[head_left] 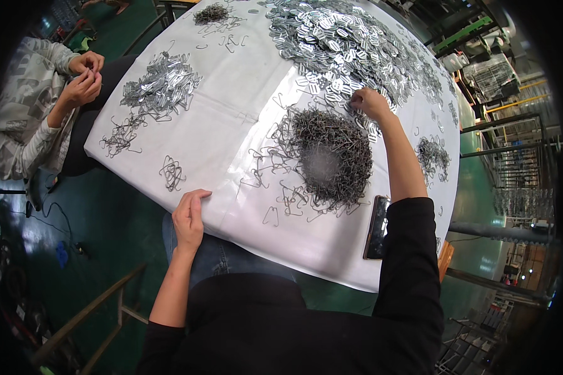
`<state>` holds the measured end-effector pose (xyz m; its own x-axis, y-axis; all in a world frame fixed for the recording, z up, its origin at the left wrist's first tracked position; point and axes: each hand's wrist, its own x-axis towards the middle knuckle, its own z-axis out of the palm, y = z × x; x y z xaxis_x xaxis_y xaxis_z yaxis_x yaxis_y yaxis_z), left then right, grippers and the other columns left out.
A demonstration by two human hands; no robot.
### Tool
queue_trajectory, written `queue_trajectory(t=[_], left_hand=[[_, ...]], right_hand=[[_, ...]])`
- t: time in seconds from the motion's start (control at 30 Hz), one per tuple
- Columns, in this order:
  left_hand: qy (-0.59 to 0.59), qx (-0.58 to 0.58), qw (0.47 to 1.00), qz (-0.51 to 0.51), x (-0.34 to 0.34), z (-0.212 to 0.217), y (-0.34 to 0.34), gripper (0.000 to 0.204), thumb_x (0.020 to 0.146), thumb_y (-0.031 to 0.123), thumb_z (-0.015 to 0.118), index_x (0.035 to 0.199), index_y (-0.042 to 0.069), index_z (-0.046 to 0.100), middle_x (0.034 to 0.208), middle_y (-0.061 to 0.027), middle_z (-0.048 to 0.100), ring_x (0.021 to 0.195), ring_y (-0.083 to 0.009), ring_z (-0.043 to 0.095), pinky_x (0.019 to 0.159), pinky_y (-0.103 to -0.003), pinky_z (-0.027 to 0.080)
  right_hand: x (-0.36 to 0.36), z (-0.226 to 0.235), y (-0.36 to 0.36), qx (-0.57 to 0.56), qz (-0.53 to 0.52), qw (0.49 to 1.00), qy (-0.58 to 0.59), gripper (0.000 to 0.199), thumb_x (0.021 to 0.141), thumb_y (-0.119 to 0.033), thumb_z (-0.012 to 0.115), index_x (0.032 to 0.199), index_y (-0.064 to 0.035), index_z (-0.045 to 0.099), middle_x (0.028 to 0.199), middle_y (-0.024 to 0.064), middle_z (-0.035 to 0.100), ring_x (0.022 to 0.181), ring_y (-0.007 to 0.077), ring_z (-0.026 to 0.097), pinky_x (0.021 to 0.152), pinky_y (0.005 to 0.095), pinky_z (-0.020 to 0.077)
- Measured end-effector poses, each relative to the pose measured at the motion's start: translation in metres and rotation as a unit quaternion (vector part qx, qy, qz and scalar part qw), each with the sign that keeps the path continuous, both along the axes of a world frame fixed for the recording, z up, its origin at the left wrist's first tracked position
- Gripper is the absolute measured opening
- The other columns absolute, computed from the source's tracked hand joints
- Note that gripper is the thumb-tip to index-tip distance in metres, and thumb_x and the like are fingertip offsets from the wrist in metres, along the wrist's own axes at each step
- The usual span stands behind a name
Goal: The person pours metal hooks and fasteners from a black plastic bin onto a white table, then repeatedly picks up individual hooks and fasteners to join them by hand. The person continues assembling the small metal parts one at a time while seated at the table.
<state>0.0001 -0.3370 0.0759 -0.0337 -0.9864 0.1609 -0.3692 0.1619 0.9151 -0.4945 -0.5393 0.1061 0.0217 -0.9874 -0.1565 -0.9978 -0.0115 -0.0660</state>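
Note:
My right hand (371,104) reaches to the near edge of a big heap of flat, slotted metal plates (338,37). Its fingers are bent together among the plates, and what they grip is hidden. Just nearer to me lies a dense pile of bent dark wire hooks (334,159), with loose hooks scattered to its left. At the table's front edge rests my left hand (189,219), fingers loosely bent and partly stretched, with nothing visible in them. A few loose wire hooks (172,174) lie beyond it.
A white sheet covers the table (231,131). A phone (376,228) lies beside my right forearm. Smaller hook piles (433,155) and a plate pile (161,87) sit toward the sides. At the left, a seated person (34,112) holds both hands together. A metal-framed rack (513,150) stands right.

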Motion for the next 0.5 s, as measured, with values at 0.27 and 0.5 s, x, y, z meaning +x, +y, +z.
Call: queue_trajectory(t=[0.27,0.5], left_hand=[[0.014,0.013,1.0,0.018,-0.005,0.012,-0.001,0.027,0.097,0.011,0.042,0.096,-0.003,0.065,0.096,-0.0115,0.067,0.089,-0.0198,0.063,0.082,-0.029,0.047],[-0.067,-0.156,0.985,0.021,-0.019,0.026,-0.084,0.016,0.091,0.004,0.051,0.101,0.001,0.064,0.102,-0.0138,0.065,0.096,-0.0297,0.06,0.083,-0.036,0.048]], right_hand=[[0.011,0.002,-0.008,-0.051,0.007,0.997,0.05,0.02,0.085,-0.024,0.061,0.093,-0.0053,0.061,0.099,0.0147,0.06,0.092,0.0353,0.06,0.079,0.0449,0.0479],[0.035,0.05,0.018,-0.061,-0.048,0.98,0.185,0.02,0.084,-0.015,0.051,0.097,-0.0032,0.062,0.104,0.0172,0.061,0.098,0.036,0.061,0.081,0.0468,0.0493]])
